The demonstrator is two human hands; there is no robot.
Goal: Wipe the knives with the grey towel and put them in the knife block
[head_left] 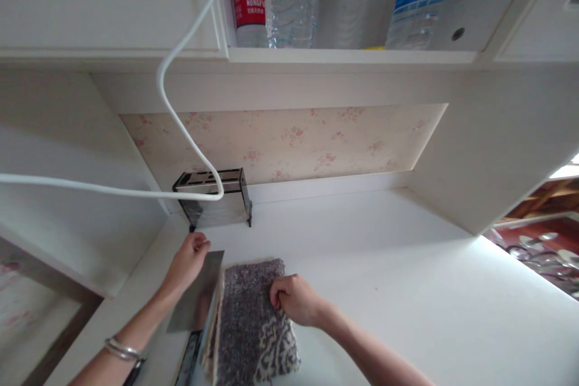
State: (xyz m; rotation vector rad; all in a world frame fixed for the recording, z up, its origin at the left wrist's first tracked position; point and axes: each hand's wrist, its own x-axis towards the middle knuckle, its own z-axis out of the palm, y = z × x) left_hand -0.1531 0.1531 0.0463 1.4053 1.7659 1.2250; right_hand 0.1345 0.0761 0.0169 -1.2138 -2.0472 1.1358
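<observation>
A stack of thick fabric pieces lies on the counter, topped by a dark grey woven fabric piece (246, 307) with a cream scroll pattern at its lower right. My right hand (294, 298) is closed at the right edge of that fabric, its fingers curled over it. To the left of the stack lies a flat grey metal sheet (199, 292). My left hand (190, 256), with a bangle (121, 350) on the wrist, is closed beside the sheet's upper left corner. What its fingers pinch, if anything, is hidden.
A slotted metal-and-black holder (217, 202) stands against the back wall. A white cable (165, 84) hangs across the view at the left. Overhead, a shelf (353, 55) carries several plastic bottles (292, 0). A panel (488, 145) bounds the counter (389, 253) at the right.
</observation>
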